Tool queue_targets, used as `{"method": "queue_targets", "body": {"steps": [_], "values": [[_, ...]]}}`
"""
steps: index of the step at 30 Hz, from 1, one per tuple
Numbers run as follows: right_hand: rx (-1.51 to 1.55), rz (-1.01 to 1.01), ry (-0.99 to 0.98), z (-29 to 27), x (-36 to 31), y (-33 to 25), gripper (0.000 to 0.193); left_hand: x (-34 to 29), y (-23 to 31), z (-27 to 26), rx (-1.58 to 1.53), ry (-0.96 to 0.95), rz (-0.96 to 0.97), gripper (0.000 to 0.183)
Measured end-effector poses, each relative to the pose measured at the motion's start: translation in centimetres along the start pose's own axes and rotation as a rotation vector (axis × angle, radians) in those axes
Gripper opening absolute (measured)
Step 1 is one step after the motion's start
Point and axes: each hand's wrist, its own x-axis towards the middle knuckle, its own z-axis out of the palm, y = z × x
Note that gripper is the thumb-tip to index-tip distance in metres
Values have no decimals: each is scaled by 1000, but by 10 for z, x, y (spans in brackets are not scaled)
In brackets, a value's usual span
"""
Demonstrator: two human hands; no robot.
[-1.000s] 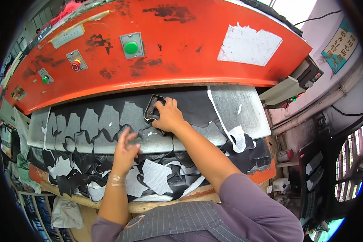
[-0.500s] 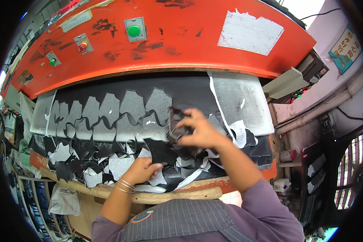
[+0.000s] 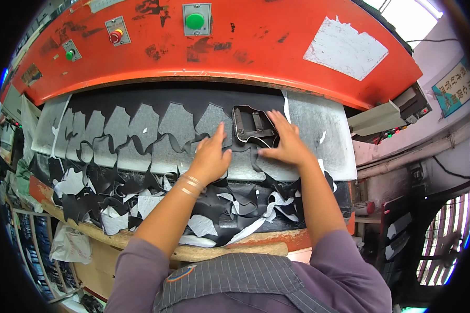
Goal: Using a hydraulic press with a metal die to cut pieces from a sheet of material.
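A metal cutting die (image 3: 253, 137), an open frame with crossbars, lies on the black sheet material (image 3: 214, 95) just right of a row of cut-out gaps. My right hand (image 3: 289, 143) is beside the die's right edge with thumb and fingers spread; the fingertips are at the frame, but I cannot tell whether they press on it. Left of the die, my left hand (image 3: 210, 159) hovers over or rests on the grey cutting bed (image 3: 324, 115), its fingers apart and nothing in them.
Black and white offcuts (image 3: 115, 220) are heaped along the bed's near edge. The orange-red machine beam (image 3: 256, 57), carrying a green button (image 3: 195, 21) and a red knob (image 3: 115, 35), spans the far side. A wooden rail (image 3: 230, 252) runs in front of me.
The die, earlier held tilted in my right hand, now lies farther back on the sheet. My left hand has moved from the near offcuts up over the bed, and its fingers have opened.
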Motion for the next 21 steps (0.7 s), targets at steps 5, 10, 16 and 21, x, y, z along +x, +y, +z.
{"method": "queue_targets", "body": {"steps": [5,10,16,21], "values": [[17,129,15,9,-29,17,88,30,-7,39,152,105,100,77],[40,128,23,3,-26,25,85,35,-2,39,47,58,88,77],[44,211,4,5,-26,22,84,34,-3,39,116,123,136,68],[-20,156,11,6,-22,23,84,38,-7,38,111,124,150,61]]}}
